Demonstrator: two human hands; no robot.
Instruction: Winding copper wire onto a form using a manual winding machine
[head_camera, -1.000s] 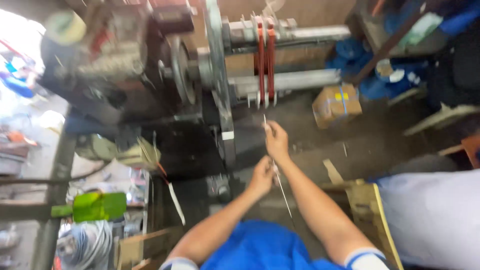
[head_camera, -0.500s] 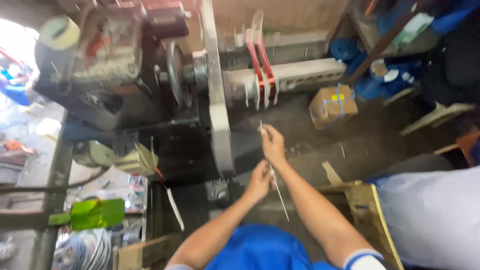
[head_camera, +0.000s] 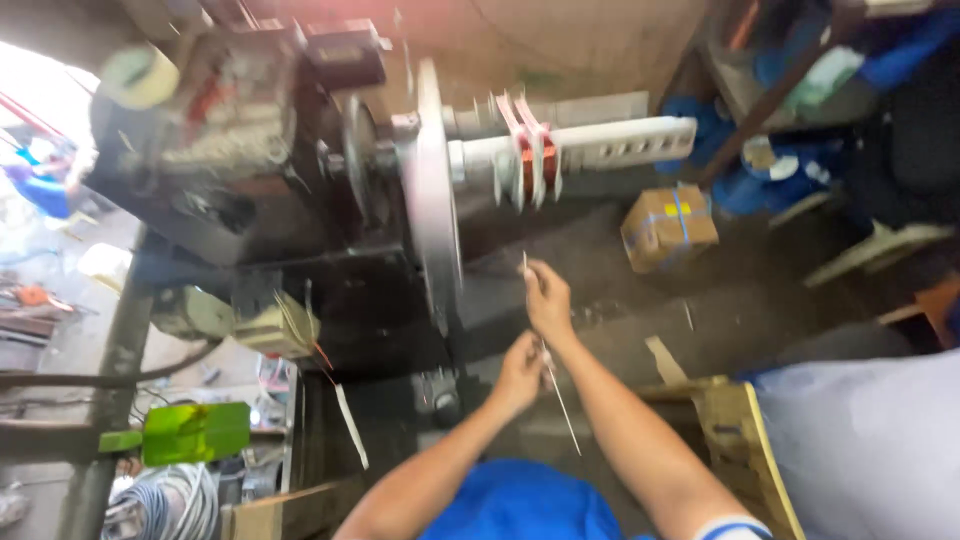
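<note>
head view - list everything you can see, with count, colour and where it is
winding machine: one, dark grey, upper left
round plate: one, pale grey, on the machine, centre
white bars: two, jutting right from the plate
copper coil: one, reddish, wound across the bars
cardboard box: one, brown with blue tape, floor right of centre
green object: one, bright green, lower left
cable bundle: one, pale grey, bottom left
thin strip: one, pale, held between both hands
left hand: pinches the strip, centre
right hand: pinches the strip higher up
</note>
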